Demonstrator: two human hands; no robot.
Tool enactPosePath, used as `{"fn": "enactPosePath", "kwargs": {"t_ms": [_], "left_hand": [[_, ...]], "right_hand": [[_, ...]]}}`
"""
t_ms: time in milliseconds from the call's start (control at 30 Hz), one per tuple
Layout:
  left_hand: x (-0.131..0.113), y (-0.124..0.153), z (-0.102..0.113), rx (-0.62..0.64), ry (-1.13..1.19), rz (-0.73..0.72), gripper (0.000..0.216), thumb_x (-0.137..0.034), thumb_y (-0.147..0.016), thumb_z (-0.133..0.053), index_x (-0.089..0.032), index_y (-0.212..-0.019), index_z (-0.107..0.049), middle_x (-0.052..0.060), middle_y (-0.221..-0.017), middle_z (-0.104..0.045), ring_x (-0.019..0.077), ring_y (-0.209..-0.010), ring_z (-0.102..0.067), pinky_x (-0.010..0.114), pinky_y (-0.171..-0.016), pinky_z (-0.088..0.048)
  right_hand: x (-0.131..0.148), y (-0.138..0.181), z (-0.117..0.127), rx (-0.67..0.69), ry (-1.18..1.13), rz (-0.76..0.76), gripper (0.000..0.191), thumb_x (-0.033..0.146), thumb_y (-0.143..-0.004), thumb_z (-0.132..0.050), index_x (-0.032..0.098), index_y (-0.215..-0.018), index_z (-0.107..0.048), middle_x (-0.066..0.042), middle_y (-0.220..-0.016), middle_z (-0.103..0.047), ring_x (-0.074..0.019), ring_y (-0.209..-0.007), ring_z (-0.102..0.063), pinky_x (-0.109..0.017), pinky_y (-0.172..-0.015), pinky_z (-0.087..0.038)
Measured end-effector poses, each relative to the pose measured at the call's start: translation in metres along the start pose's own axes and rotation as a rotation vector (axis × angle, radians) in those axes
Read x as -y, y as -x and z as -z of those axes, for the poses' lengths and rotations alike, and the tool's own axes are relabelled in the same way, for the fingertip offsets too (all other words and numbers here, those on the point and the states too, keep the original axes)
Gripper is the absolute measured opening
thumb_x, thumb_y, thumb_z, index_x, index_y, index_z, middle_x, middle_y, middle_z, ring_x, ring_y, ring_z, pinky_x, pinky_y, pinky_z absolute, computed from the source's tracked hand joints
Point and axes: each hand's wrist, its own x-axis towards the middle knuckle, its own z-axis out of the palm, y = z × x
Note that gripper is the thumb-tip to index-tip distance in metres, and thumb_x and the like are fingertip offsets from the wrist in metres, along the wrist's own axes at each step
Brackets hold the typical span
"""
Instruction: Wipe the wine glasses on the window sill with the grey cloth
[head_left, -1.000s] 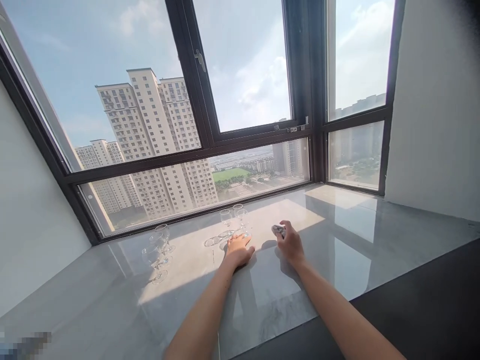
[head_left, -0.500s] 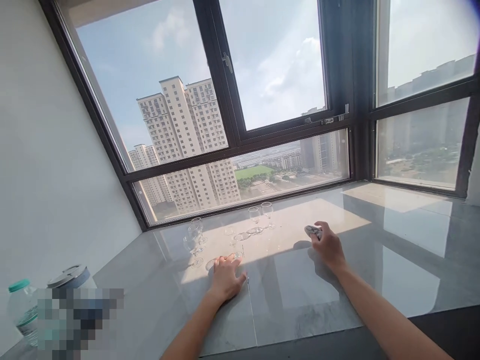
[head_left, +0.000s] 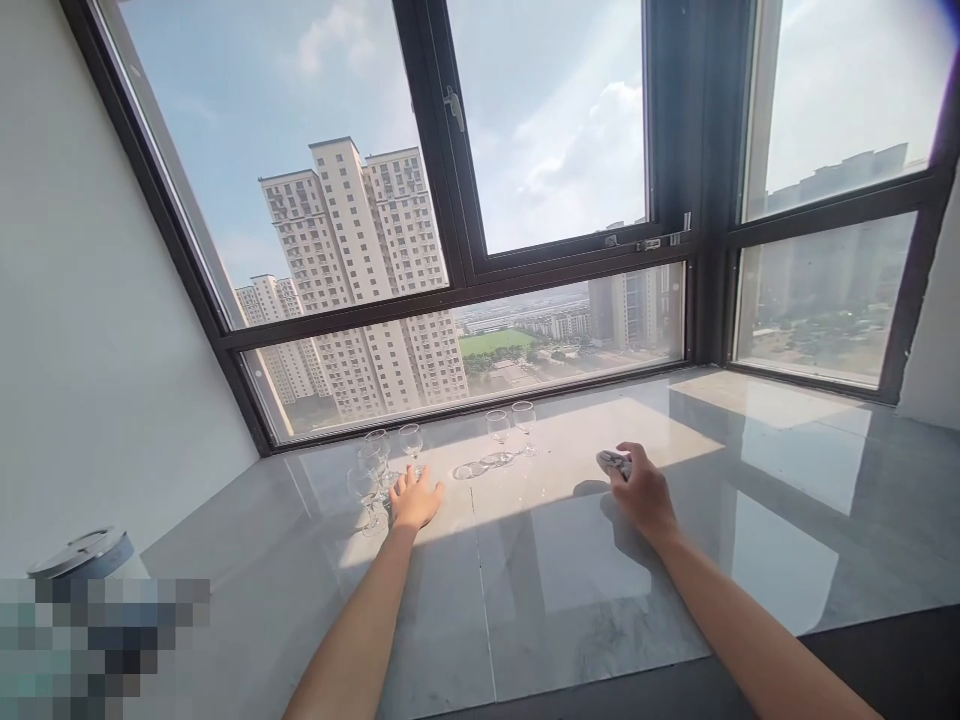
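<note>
My left hand (head_left: 415, 499) reaches forward over the sunlit sill, fingers spread, at the foot of a clear stemmed glass (head_left: 410, 437). The fingers hide that foot, so whether they touch it cannot be seen. Just left of this hand stand several more stemmed glasses (head_left: 365, 488), upright and close together. My right hand (head_left: 643, 494) is closed on a crumpled grey-white cloth (head_left: 613, 462), held a little above the sill. Between the hands, farther back, two upright stemmed glasses (head_left: 497, 427) cast ring-shaped shadows.
The glossy tiled sill (head_left: 555, 640) ends at a front edge along the bottom. Dark window frames (head_left: 480, 395) bound it at the back. At the lower left stands a lidded container (head_left: 82, 553), partly blurred by pixelation. A white wall (head_left: 97, 350) rises at left.
My left hand has moved left and farther back, and the stemmed glass by it now stands nearer the left group. The right hand still grips the cloth. The view has shifted slightly.
</note>
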Motion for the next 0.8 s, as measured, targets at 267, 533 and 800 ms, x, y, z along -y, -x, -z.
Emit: {"fn": "enactPosePath", "kwargs": {"t_ms": [267,533,800], "left_hand": [[-0.046,0.028,-0.002,-0.11,0.366,-0.35,0.036,-0.034,-0.092,-0.037,-0.023,-0.11,-0.066,0.006,-0.119,-0.065,0.0215,-0.116,-0.055,0.037,-0.103,-0.04],[-0.125,0.022,-0.019,0.179,0.215,-0.425,0.061,-0.053,-0.087,-0.044,-0.034,-0.145,-0.044,0.004,-0.16,-0.027,0.0286,-0.146,-0.024,0.048,-0.118,-0.019],[-0.145,0.013,-0.024,0.217,0.083,-0.387,0.062,-0.06,-0.088,-0.033,-0.033,-0.141,-0.049,0.006,-0.157,-0.035,0.0331,-0.143,-0.029,0.055,-0.116,-0.017]], "right_hand": [[0.002,0.0,-0.003,0.018,-0.003,0.01,0.032,0.028,-0.079,-0.048,0.022,-0.11,-0.054,-0.009,-0.091,-0.068,-0.0245,-0.079,-0.063,-0.032,-0.069,-0.046],[0.004,0.002,0.0,0.014,0.01,0.043,0.032,0.027,-0.08,-0.047,0.022,-0.111,-0.053,-0.009,-0.093,-0.068,-0.0248,-0.079,-0.063,-0.033,-0.068,-0.046],[0.003,0.001,-0.001,0.014,0.0,0.031,0.031,0.027,-0.08,-0.047,0.022,-0.11,-0.052,-0.01,-0.095,-0.068,-0.0253,-0.082,-0.064,-0.033,-0.072,-0.047]]}}
